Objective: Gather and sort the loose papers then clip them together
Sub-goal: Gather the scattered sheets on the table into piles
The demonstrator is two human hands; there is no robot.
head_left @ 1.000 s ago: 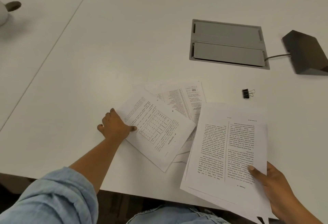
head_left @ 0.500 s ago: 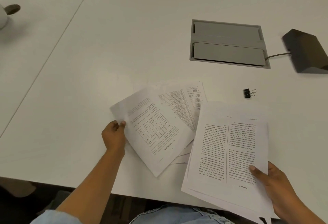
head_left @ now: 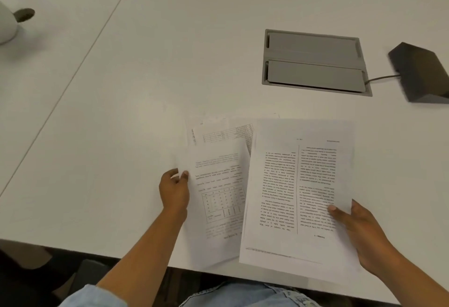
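White sheets fill the near edge of the surface (head_left: pixel 97 136), some hanging past it toward the person's lap. The right hand (head_left: pixel 359 229) is closed on a stack (head_left: pixel 296 197) of printed pages at its near right corner, thumb on top, fingers hidden underneath. The left hand (head_left: pixel 173 192) pinches the left edge of a sheet with a table (head_left: pixel 218 197), thumb over and fingers under; that sheet is blurred and its right edge tucks against or under the stack, I cannot tell which. Beyond it a few more loose pages (head_left: pixel 223 131) lie fanned and overlapping on the surface.

To my eye the gathering is half done. The table sheet should slide under or onto the stack with its edges squared, and the near edge of the surface is a handy place to tap the bundle true. The overhang means a loose grip could drop pages to the floor.

I see no clip; the stack may be covering it. Farther back sit a grey hatch (head_left: pixel 313 61) and, toward the right edge, a dark box (head_left: pixel 420 71) with its cable (head_left: pixel 381 78). A white pot (head_left: pixel 7 25) stands at the far left corner. All the left half is open room for spreading or squaring.
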